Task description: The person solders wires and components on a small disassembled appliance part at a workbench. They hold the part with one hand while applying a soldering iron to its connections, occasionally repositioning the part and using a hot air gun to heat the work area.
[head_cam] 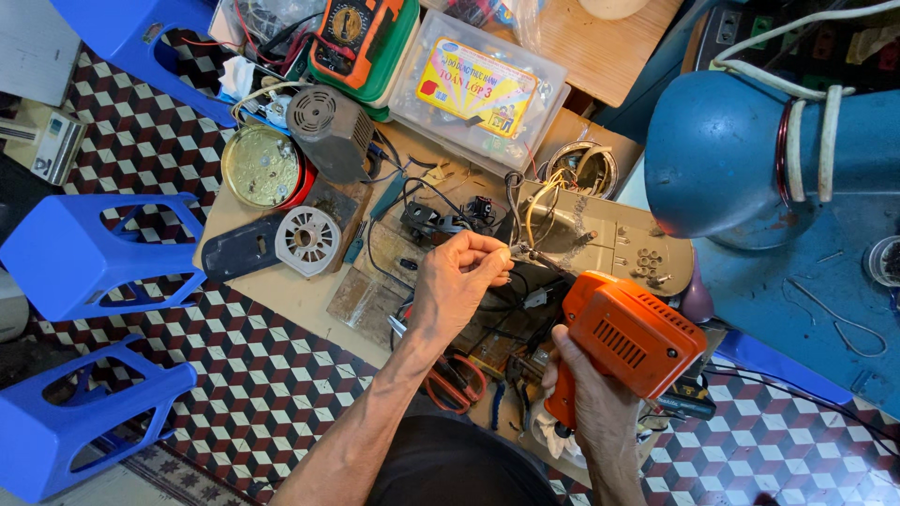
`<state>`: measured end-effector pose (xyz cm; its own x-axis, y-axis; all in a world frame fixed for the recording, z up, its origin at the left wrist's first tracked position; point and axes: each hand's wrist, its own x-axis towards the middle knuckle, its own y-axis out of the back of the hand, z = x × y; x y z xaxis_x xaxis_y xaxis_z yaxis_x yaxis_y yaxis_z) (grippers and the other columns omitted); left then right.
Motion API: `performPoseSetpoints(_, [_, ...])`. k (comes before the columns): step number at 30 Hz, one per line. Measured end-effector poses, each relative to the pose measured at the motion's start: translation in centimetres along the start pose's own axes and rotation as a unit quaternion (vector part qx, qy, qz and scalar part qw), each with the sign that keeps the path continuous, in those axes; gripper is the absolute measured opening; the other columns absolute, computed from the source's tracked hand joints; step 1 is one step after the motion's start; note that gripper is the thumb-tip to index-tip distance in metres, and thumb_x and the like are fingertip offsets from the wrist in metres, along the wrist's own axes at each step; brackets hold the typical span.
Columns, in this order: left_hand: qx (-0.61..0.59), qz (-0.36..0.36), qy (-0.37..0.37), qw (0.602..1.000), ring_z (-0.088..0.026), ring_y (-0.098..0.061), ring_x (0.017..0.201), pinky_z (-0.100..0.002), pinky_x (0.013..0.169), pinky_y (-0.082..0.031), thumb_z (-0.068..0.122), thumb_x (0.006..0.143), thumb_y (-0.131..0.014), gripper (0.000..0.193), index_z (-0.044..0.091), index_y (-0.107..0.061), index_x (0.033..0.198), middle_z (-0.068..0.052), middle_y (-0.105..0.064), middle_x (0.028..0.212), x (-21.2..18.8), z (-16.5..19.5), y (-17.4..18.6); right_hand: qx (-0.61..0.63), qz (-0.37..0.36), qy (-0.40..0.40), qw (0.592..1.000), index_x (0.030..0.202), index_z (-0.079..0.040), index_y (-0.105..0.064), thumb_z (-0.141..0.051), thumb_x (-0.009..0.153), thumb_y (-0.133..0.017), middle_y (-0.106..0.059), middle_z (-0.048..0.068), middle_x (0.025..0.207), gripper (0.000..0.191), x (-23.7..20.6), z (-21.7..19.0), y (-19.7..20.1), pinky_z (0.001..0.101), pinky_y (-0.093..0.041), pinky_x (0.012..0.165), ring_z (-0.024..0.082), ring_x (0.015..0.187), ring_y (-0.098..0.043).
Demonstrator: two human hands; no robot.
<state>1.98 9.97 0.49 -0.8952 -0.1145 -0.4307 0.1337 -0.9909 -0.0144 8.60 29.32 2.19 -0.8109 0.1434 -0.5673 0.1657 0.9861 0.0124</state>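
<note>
Soldering in hand: left hand pinches wire; right hand clenches orange gun. Next needs steady tip contact.

soldering gun right of left hand, motor behind, stools far left

The left hand reaches far from the body on a bare, extended forearm, its fingers pinched together at the tips. The right hand sits nearer, fist wrapped tight in a grip, wrist bent upward.
</note>
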Motion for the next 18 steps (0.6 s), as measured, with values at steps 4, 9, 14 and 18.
performPoseSetpoints(4, [0.02, -0.01, 0.004, 1.0, -0.012, -0.075, 0.078, -0.026, 0.071, -0.064, 0.015, 0.094, -0.069, 0.018, -0.002, -0.068, 0.1, -0.011, -0.077, 0.087, 0.2, 0.5, 0.2, 0.012, 0.001, 0.001, 1.0, 0.106, 0.003, -0.063, -0.014, 0.089, -0.071, -0.063, 0.009, 0.059, 0.025, -0.3, 0.2, -0.5, 0.0303, -0.056, 0.042, 0.017, 0.047, -0.064])
performPoseSetpoints(9, [0.173, -0.005, 0.01, 0.985, -0.011, -0.075, 0.069, -0.026, 0.064, -0.06, 0.014, 0.087, -0.071, 0.015, 0.001, -0.07, 0.093, -0.008, -0.078, 0.078, 0.7, 2.1, 0.4, 0.003, 0.008, -0.002, 1.0, 0.106, 0.003, -0.064, -0.013, 0.088, -0.072, -0.063, 0.01, 0.06, 0.025, -0.8, 0.0, -0.8, 0.0306, -0.056, 0.041, 0.018, 0.047, -0.064])
performPoseSetpoints(14, [0.233, -0.04, 0.024, 0.971, -0.01, -0.076, 0.068, -0.027, 0.064, -0.06, 0.019, 0.085, -0.072, 0.014, 0.005, -0.07, 0.088, -0.004, -0.078, 0.075, 1.3, 3.6, 1.0, 0.001, 0.005, 0.002, 1.0, 0.104, 0.003, -0.065, -0.012, 0.089, -0.073, -0.064, 0.009, 0.063, 0.023, -0.9, -0.1, -1.3, 0.0292, -0.054, 0.043, 0.016, 0.049, -0.063])
performPoseSetpoints(18, [0.292, -0.034, 0.0, 0.956, -0.011, -0.073, 0.065, -0.029, 0.062, -0.057, 0.019, 0.081, -0.074, 0.015, 0.005, -0.072, 0.085, -0.006, -0.077, 0.071, 1.4, 3.9, 1.3, 0.026, 0.008, 0.002, 1.0, 0.101, 0.003, -0.066, -0.01, 0.088, -0.073, -0.066, 0.007, 0.067, 0.02, -1.2, 0.2, -1.6, 0.0293, -0.054, 0.044, 0.015, 0.049, -0.063])
